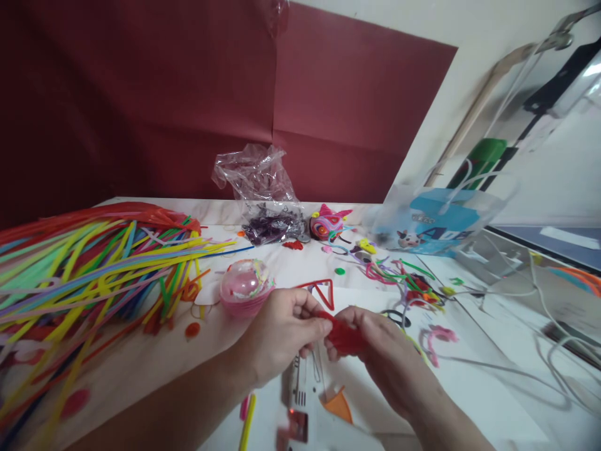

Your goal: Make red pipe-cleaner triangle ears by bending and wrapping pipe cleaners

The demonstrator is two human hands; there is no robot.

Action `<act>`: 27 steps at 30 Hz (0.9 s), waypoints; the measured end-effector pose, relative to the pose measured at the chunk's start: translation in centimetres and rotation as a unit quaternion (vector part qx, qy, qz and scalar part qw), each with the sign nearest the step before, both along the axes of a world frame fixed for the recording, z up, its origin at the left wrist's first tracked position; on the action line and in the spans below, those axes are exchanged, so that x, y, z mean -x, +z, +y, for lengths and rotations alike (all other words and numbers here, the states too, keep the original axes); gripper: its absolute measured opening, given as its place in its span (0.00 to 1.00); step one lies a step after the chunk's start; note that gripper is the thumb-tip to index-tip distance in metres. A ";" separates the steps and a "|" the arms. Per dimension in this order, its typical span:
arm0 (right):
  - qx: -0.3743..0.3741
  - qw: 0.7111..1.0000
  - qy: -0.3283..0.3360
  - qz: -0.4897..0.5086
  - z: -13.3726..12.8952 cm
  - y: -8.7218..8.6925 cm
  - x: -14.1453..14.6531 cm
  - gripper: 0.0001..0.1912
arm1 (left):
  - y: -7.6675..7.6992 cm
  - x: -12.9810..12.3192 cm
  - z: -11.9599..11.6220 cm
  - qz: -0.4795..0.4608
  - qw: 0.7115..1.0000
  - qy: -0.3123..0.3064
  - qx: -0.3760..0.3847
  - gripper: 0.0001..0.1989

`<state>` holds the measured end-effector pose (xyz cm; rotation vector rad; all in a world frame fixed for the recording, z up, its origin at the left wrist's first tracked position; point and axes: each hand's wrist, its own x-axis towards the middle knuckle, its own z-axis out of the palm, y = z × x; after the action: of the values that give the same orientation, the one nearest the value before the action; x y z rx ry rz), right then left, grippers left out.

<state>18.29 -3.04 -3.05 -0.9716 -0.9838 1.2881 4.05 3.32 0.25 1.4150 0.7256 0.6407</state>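
In front of me both hands are closed on a small red fuzzy piece [347, 338], which looks like worked pipe cleaner. My left hand [291, 329] pinches its left end between thumb and fingers. Curled around its right side is my right hand [382, 344], partly covering it. Beneath the hands lies a white hot glue gun [300, 382] with a small red light. Just beyond them is a bent red pipe cleaner shape [323, 291]. A pink ball [241, 288], partly wrapped in pink strands, stands close to my left hand.
A large bundle of coloured pipe cleaners [117, 257] spreads over the left. A clear plastic bag [263, 188] and a finished-looking pink figure [328, 222] stand at the back. Loose scraps, a printed blue bag [436, 219] and white cables [539, 338] occupy the right.
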 end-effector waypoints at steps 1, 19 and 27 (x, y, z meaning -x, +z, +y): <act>-0.004 0.999 -0.014 -0.033 0.0 0.0 -0.1 0.17 | -0.1 -0.1 0.1 0.004 1.000 0.001 -0.006 0.05; 0.004 0.996 -0.085 -0.002 -0.2 -0.8 0.2 0.13 | -0.2 0.1 0.0 0.030 0.999 -0.043 -0.009 0.03; 0.030 0.995 -0.036 0.093 -0.4 -0.4 0.2 0.12 | 0.5 0.1 -0.2 -0.008 0.996 -0.084 -0.002 0.01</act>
<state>18.08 -3.48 -3.42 -0.9070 -0.7647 1.3268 3.93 3.10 0.75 1.4555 0.5850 0.5228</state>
